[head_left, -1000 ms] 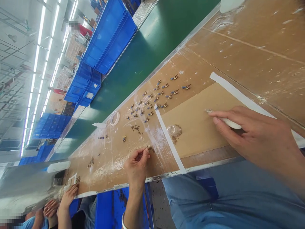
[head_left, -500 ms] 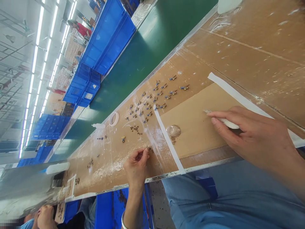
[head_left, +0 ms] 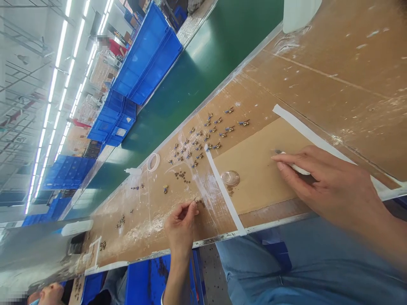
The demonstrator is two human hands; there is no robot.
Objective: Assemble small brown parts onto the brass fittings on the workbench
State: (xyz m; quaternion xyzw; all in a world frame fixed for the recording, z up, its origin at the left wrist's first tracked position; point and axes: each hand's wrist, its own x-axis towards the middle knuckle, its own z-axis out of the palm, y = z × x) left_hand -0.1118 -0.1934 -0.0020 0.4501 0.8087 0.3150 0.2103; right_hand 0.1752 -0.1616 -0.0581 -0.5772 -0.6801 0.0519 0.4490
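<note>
My right hand (head_left: 337, 182) is closed around a slim white-handled tool (head_left: 300, 170) above the tan sheet; its tip is too small to identify. The thumb and forefinger of my left hand (head_left: 181, 224) pinch a tiny dark piece (head_left: 195, 200) near the bench's front edge. A few dark bits lie just right of those fingertips. Between my hands stands a small clear cup (head_left: 230, 178), beside a white tape strip (head_left: 222, 186). Farther back, several small blue-and-gold figures (head_left: 229, 111) lie in loose rows. Several dark round pieces (head_left: 182, 176) are scattered in front of them.
A tape roll (head_left: 157, 164) and a small white bottle (head_left: 133, 171) lie along the far edge. Beyond runs a green surface (head_left: 203, 55) with blue crates (head_left: 149, 55). Another person's hands (head_left: 51, 292) show at lower left. A white container (head_left: 299, 15) stands at the top.
The view has shifted slightly. My right hand has moved a little left with the tool, whose tip looks darker and less visible. My left hand keeps its pinch at nearly the same spot.
</note>
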